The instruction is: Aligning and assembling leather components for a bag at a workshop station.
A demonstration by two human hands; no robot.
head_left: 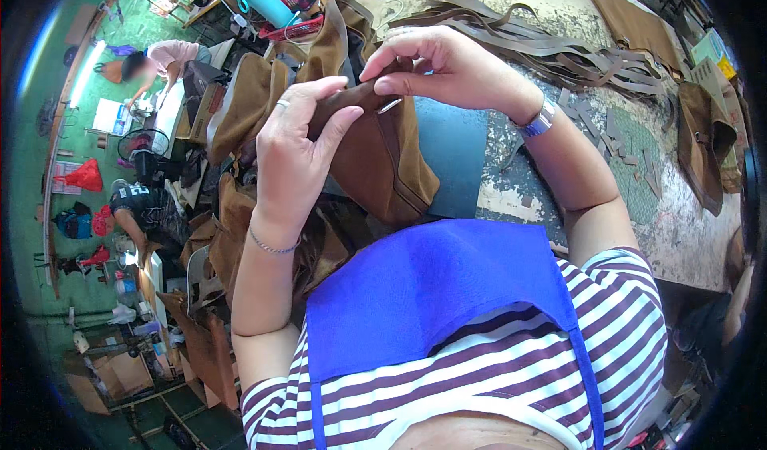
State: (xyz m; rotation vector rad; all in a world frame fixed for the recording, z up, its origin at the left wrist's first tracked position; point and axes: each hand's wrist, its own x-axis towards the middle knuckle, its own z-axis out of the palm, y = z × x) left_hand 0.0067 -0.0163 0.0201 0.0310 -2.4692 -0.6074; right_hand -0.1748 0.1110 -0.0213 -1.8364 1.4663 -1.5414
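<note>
Both of my hands are raised over the near left part of the worktable, at the top edge of a brown leather bag (351, 158). My left hand (297, 134) pinches that edge between thumb and fingers. On the same edge, a little to the right, my right hand (435, 62) is closed with thumb and forefinger. Below the right thumb a small, shiny metal piece (389, 106) sticks out; its kind is too small to tell. A dark seam or zipper line runs down the bag's front. More brown leather bags (249, 114) are heaped just left of it.
Long dark leather strips (543, 46) lie across the table's far side. A blue-grey mat (451, 158) is beside the bag. Leather scraps (611, 134) and another brown bag (703, 142) are on the right. A turquoise bottle (268, 2) stands by a red basket (300, 28). Two people work at left.
</note>
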